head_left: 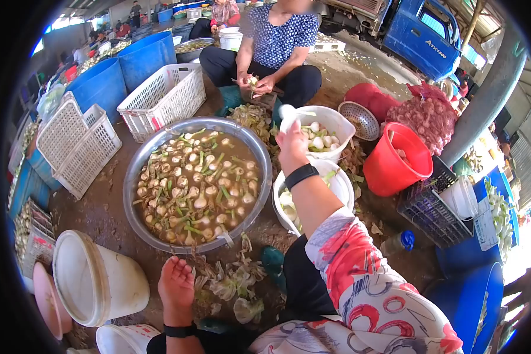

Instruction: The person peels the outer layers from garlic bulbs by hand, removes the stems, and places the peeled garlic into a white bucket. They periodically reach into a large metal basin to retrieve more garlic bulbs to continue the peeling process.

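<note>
My right hand [292, 146] reaches over the near-left rim of a white bucket [347, 140] that holds peeled garlic bulbs [320, 141]. At its fingertips is a blurred white garlic bulb [288, 114]; the grip is partly hidden by the back of the hand. Below my right forearm stands a second white bucket [343, 187] with more bulbs. My left hand [177, 283] is palm up with fingers slightly bent, nothing in it, just below a large metal basin [137, 221]. Garlic bulbs with green stems [200, 200] float in the basin's brown water.
Opposite sits a person [283, 41] whose hands work on a bulb. Peelings [236, 283] litter the floor. Around me are white crates [165, 100], a white tub [100, 277], a red bucket [395, 159], a metal colander [360, 118], a mesh sack [425, 118] and a post [489, 94].
</note>
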`<state>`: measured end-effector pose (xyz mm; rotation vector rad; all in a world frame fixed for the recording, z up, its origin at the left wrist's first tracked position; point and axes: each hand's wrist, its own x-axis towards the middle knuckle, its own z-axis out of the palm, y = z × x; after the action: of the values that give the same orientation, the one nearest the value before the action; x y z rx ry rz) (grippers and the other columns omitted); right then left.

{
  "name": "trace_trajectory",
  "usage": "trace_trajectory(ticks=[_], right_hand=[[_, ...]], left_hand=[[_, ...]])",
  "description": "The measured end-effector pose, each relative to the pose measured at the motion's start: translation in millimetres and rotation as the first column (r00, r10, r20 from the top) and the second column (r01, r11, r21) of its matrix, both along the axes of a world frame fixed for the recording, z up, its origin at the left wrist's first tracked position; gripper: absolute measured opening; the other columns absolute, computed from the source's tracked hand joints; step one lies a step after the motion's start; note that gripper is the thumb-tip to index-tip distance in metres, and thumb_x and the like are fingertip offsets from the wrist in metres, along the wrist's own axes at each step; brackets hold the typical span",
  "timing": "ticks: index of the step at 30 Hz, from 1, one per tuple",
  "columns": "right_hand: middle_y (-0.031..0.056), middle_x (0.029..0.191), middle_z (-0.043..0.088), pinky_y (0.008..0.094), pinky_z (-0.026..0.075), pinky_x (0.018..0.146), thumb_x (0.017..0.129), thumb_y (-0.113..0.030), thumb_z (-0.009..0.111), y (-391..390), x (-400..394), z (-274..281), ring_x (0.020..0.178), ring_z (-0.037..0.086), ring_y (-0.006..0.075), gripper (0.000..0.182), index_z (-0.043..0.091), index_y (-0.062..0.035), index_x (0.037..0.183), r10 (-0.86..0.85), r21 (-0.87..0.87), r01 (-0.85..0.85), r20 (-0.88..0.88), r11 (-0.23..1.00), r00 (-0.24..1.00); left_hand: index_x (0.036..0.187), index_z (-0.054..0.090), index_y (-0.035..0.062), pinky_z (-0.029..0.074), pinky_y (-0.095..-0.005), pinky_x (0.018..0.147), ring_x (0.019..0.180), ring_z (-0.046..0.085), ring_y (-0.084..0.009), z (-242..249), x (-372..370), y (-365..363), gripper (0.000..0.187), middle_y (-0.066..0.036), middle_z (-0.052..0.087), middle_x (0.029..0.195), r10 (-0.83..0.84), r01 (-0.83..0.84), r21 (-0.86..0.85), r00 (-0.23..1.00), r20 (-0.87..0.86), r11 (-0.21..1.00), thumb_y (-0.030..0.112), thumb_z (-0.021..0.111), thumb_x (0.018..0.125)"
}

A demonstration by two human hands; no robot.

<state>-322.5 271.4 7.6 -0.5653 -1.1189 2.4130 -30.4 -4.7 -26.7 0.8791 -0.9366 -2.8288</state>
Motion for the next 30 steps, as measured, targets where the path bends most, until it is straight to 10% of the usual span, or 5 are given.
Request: trace_trajectory(ticks=[5,7,9,19,30], right_hand=[[0.0077,0.059,0.053,0.0289,0.04,0.039,0.079,-0.013,0.049,-57,37,-21,0.046,0.049,0.0172,0.015,0.056,-0.0002,0.079,0.553,0.347,-0.697,0.431,0.627,0.712],[0.0137,0.07,0.06,0.0318,0.045,0.048,0.074,-0.008,0.051,-84,22,-52,0.056,0.056,0.0214,0.014,0.061,-0.001,0.08,0.359,0.62,-0.245,0.683,-0.745,0.636],[0.0154,0.072,0.059,0.0346,0.047,0.056,0.068,-0.01,0.052,-109,40,-64,0.066,0.059,0.0269,0.013,0.063,-0.0027,0.07,0.356,0.384,0.074,0.745,-0.92,0.564],[0.016,0.094,0.058,0.0386,0.044,0.076,0.073,-0.018,0.049,-140,7,-228,0.09,0.055,0.0323,0.022,0.063,-0.008,0.086,0.039,0.851,-0.278,0.329,-0.446,0.944],[0.0183,0.085,0.059,0.0375,0.047,0.065,0.078,-0.009,0.044,-179,-17,-203,0.076,0.059,0.0273,0.024,0.057,-0.0047,0.098,0.256,0.377,-0.278,0.886,-0.884,0.386]], left_hand=[[0.084,0.058,0.0126,0.044,-0.0241,0.056,0.066,0.055,-0.0117,-10,-4,0,0.01,0.001,0.059,0.074,-0.041,0.041,-0.027,0.999,0.007,0.999,0.02,0.052,0.081],[0.087,0.054,0.0106,0.043,-0.0251,0.058,0.065,0.054,-0.0134,-6,-7,2,0.012,-0.002,0.057,0.076,-0.033,0.034,-0.061,0.999,0.019,0.998,0.02,0.053,0.08],[0.088,0.054,0.0104,0.043,-0.0251,0.058,0.064,0.054,-0.0135,-8,-9,4,0.013,-0.002,0.057,0.076,-0.037,0.042,-0.083,0.997,0.061,0.996,0.021,0.053,0.08],[0.088,0.052,0.0073,0.044,-0.0251,0.057,0.065,0.055,-0.0154,-16,-24,1,0.013,-0.005,0.056,0.076,-0.069,0.106,-0.178,0.977,0.202,0.978,0.018,0.052,0.081],[0.09,0.051,0.0057,0.045,-0.0257,0.062,0.07,0.056,-0.0155,-32,-60,-4,0.013,-0.006,0.057,0.08,-0.119,0.151,-0.156,0.973,0.198,0.976,0.016,0.05,0.082]])
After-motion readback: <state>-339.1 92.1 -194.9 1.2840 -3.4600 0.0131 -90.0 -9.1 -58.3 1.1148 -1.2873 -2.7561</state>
